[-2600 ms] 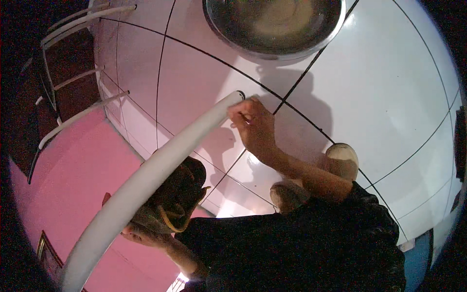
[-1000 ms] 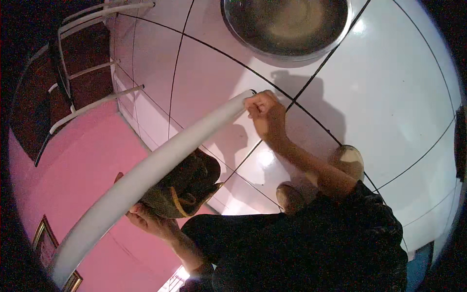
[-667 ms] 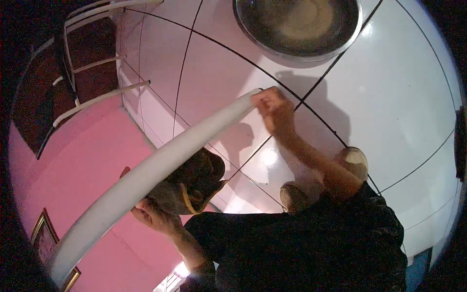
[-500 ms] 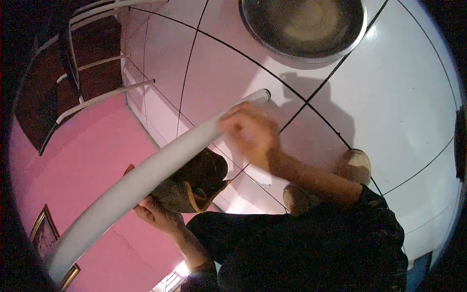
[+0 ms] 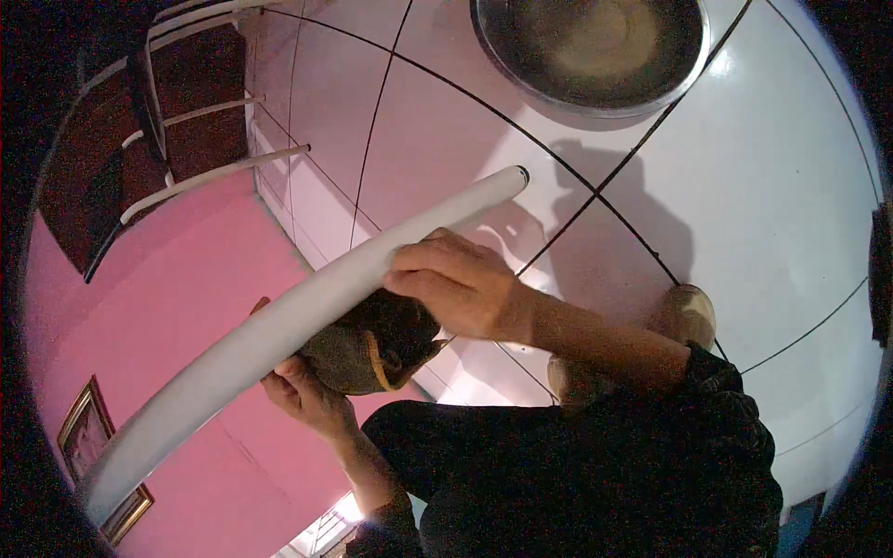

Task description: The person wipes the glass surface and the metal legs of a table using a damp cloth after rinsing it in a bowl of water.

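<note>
The white tube (image 5: 296, 324) slants across in front of the person, from the lower left up to a dark-rimmed end (image 5: 524, 175) that points out over the white tiled floor (image 5: 791, 232). The left hand (image 5: 312, 398) is closed on it near the middle, thumb up against the lower edge. A dark brown fabric piece with orange edging (image 5: 344, 358) is bunched just beside that hand, partly hidden behind the tube. The right hand (image 5: 465, 288) sits farther up, short of the free end, its fingers bent together with only a narrow gap, the tips at the tube's lower edge; whether they grip it or merely brush it cannot be told from this angle.

For steady handling, the left hand should probably carry the weight, leaving the right free to guide lightly. The hands are fairly near each other, so the far end could swing if the left grip loosened; small, even motions of the right would suit better than a hard push. The loose fabric is best held clear of the right fingers, and the dark-rimmed end clear of the metal basin (image 5: 670, 98), which stands on the floor beyond it
</note>
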The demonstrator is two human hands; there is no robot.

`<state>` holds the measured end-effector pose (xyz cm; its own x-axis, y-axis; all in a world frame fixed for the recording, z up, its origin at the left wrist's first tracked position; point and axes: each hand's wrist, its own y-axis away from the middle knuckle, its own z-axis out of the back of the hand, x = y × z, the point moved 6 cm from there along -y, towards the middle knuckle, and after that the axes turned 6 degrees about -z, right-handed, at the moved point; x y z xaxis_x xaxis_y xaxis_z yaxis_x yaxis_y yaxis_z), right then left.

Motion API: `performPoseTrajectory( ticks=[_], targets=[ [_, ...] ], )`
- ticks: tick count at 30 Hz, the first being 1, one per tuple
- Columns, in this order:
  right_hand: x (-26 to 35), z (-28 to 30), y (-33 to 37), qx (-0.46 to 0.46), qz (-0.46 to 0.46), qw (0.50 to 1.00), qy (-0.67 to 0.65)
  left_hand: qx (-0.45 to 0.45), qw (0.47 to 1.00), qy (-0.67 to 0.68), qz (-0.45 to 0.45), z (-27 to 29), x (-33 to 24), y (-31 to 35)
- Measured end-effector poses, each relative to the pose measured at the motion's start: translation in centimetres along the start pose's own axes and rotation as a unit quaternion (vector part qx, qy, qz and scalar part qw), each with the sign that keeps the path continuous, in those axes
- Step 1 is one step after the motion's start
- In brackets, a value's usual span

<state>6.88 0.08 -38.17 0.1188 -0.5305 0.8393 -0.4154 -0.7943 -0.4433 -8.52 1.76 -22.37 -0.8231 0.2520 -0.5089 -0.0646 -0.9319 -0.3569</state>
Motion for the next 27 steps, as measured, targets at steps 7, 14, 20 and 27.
performPoseTrajectory(
  ticks=[7,14,20,27],
  targets=[
    [-6.3,1.9,4.9,0.009,-0.192,0.978,0.086,0.091,0.995,-0.044,-0.002,0.9,-0.1,-0.4],
    [-5.0,2.2,5.0,-0.010,-0.182,0.983,0.026,0.107,0.994,-0.032,-0.010,0.5,-0.7,-0.5],
    [-8.5,8.8,8.1,-0.022,-0.226,0.963,0.145,0.140,0.987,-0.054,0.052,3.4,-0.1,-1.0],
    [-13.6,12.5,9.9,0.116,-0.167,0.911,0.359,0.180,0.981,-0.067,0.034,1.7,1.2,-0.6]
  ],
)
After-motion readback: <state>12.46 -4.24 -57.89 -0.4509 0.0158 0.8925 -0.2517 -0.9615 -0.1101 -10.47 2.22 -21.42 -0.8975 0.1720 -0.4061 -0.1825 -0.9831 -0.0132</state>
